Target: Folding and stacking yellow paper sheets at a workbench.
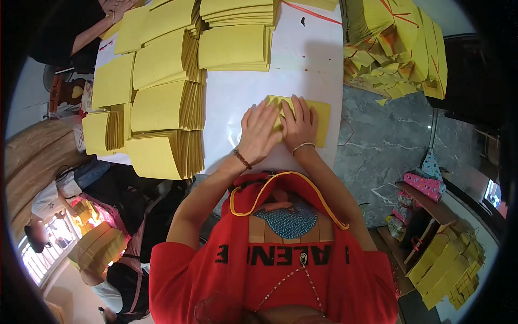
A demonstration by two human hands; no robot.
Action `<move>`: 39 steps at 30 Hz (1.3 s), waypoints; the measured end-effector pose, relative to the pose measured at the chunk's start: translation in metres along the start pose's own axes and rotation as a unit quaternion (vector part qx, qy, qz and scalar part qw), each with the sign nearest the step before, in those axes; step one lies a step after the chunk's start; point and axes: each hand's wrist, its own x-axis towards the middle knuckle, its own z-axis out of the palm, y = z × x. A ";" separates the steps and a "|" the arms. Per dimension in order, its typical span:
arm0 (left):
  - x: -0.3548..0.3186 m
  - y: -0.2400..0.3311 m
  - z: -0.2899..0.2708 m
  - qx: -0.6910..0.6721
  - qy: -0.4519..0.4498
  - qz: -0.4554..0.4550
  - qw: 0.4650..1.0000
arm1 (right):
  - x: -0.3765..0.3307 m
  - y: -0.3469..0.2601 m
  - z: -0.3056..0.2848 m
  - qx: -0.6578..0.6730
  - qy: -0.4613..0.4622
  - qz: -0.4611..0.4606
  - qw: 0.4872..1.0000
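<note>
Left hand [258,132] and right hand [299,128] laid over a yellow paper piece [322,121], seen from above.
From my remote head view, I see both hands open, palms down and close together, their fingers extended and closed around nothing. The paper piece lies beneath them on the white table [240,94], near its right edge. To the left I note stacks of yellow paper [162,108]; beyond the table's right edge, a heap of yellow paper [426,40] bears red strips [404,19].
</note>
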 end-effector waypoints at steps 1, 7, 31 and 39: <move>-0.001 0.001 0.001 0.020 -0.021 0.018 0.999 | 0.000 0.000 0.002 0.001 0.000 0.000 1.000; 0.018 0.009 0.029 -0.032 -0.062 0.160 0.985 | -0.001 -0.003 0.006 -0.037 -0.107 0.029 0.993; 0.017 0.012 0.043 0.029 -0.023 0.149 0.988 | -0.007 0.050 -0.005 -0.010 -0.040 0.069 0.997; 0.015 0.022 0.050 0.305 0.017 0.302 0.903 | -0.005 0.085 -0.001 0.347 0.017 0.151 0.926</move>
